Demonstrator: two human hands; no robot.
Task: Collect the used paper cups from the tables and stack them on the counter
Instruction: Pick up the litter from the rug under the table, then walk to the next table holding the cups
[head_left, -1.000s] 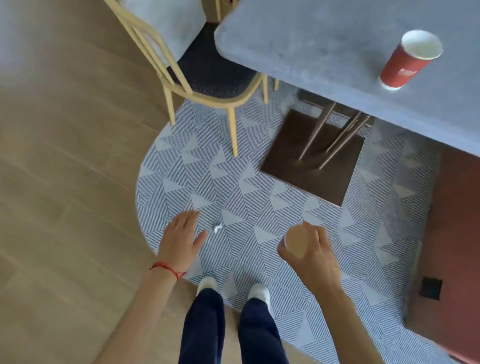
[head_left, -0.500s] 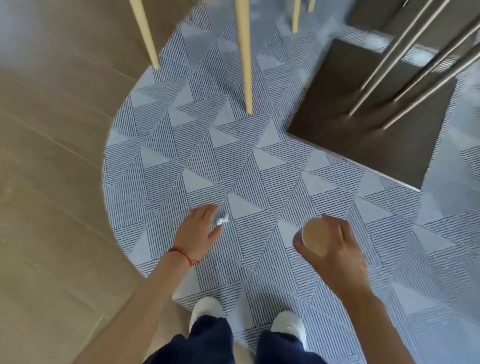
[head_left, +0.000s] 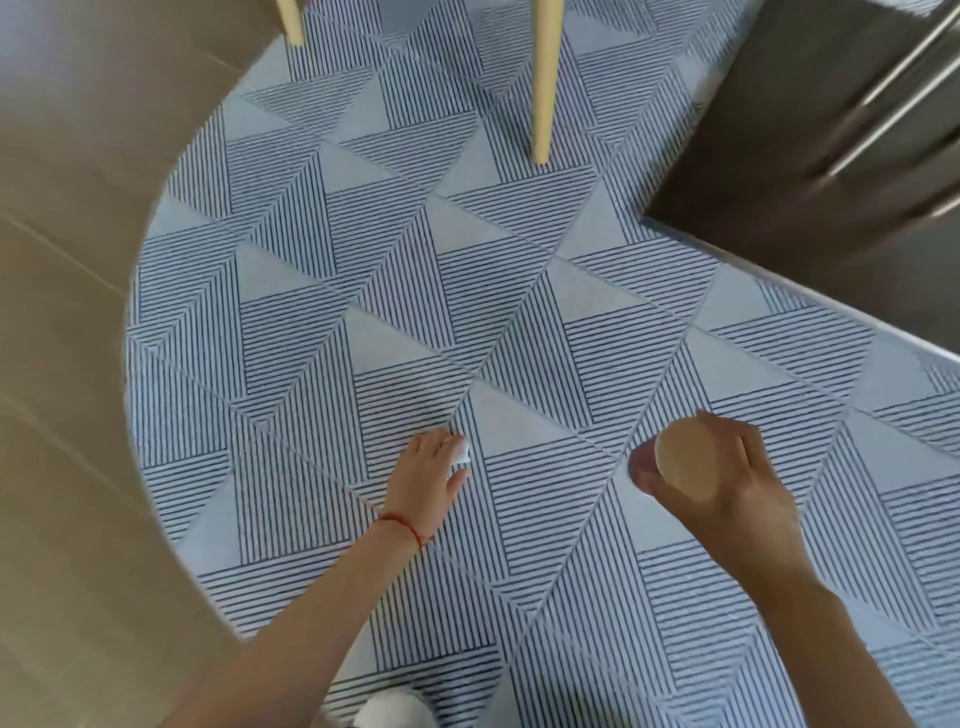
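One paper cup (head_left: 684, 458) collected, gripped base-up in right hand (head_left: 727, 478); left hand (head_left: 428, 478) low over patterned rug (head_left: 363, 291), fingertips pinching white scrap (head_left: 462, 451); stacking on counter outstanding.

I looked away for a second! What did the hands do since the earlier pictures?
The left hand went down to the patterned rug and reached the small white scrap, which now sits at its fingertips. The view dropped lower too, so the table top and red cup are out of sight. The right hand stayed as it was, gripping the tan paper cup.
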